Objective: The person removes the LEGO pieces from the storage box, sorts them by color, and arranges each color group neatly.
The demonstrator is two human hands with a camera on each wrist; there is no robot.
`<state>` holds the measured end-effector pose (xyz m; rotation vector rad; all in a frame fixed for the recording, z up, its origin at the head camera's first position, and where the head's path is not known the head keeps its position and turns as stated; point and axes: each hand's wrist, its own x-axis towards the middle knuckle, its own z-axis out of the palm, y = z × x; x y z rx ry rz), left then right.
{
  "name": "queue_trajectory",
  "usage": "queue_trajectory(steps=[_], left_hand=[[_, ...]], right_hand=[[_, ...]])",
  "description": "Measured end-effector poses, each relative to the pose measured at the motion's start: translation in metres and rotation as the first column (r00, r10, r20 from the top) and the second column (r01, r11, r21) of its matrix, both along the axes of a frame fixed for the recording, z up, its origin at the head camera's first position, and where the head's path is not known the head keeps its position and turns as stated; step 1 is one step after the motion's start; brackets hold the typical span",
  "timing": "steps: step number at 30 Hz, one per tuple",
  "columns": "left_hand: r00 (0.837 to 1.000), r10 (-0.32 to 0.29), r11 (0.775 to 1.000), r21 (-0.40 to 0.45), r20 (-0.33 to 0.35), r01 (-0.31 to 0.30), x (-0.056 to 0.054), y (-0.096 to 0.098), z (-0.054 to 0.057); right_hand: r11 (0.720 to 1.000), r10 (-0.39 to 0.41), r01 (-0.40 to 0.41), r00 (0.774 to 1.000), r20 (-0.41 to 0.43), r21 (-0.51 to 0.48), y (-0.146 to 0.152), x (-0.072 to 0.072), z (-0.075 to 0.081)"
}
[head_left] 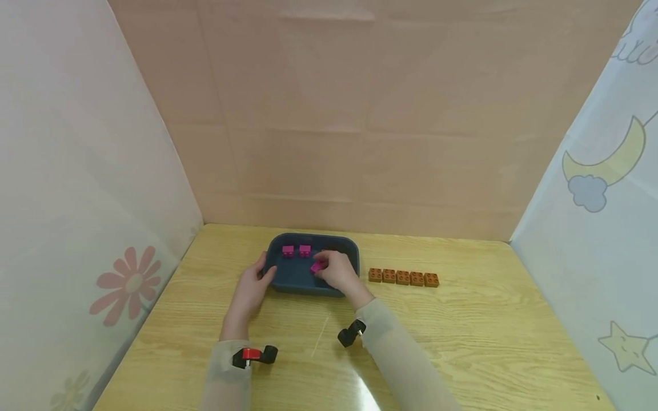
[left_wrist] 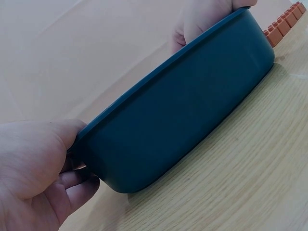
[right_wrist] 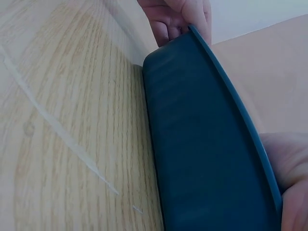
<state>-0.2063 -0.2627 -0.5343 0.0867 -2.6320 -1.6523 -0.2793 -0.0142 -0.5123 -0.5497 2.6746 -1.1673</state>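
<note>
A dark blue rectangular tray (head_left: 293, 288) with rounded corners stands on the table. My left hand (head_left: 253, 285) grips its left end, the thumb over the rim and the fingers against the outer wall, as the left wrist view also shows. Inside the tray my right hand (head_left: 336, 271) pinches a pink toy brick (head_left: 317, 266) between thumb and fingers. Two more pink bricks, one at the back left (head_left: 288, 251) and another beside it (head_left: 305, 251), sit near the far wall. The tray's wall hides the right fingertips in both wrist views.
To the right of the tray, several orange toy bricks (head_left: 403, 278) form a straight row, studs up. The wooden table (head_left: 488, 331) ends at a beige back wall (head_left: 349, 142), with patterned white panels on both sides.
</note>
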Motion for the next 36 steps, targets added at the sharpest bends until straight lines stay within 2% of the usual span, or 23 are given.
queue_trajectory(steps=[4, 13, 25, 36], left_hand=[[1.0, 0.005, 1.0, -0.01, 0.006, -0.005, 0.0008, 0.0003, -0.0007], [1.0, -0.003, 1.0, -0.006, -0.008, 0.002, 0.0011, 0.0001, -0.0018], [1.0, -0.006, 1.0, -0.007, -0.004, 0.006, 0.0001, -0.0003, 0.0003], [1.0, 0.007, 1.0, 0.001, 0.011, -0.007, 0.0007, -0.0008, -0.0012]], right_hand=[[0.999, 0.002, -0.002, 1.0, -0.006, 0.041, -0.0015, 0.0003, -0.0021], [0.999, 0.01, -0.01, 1.0, -0.01, 0.046, -0.0006, -0.0001, -0.0059], [0.994, -0.002, 0.003, 1.0, -0.009, 0.107, -0.0024, -0.0016, -0.0005], [0.999, 0.024, -0.023, 0.998, 0.05, -0.023, -0.0001, -0.0042, -0.0022]])
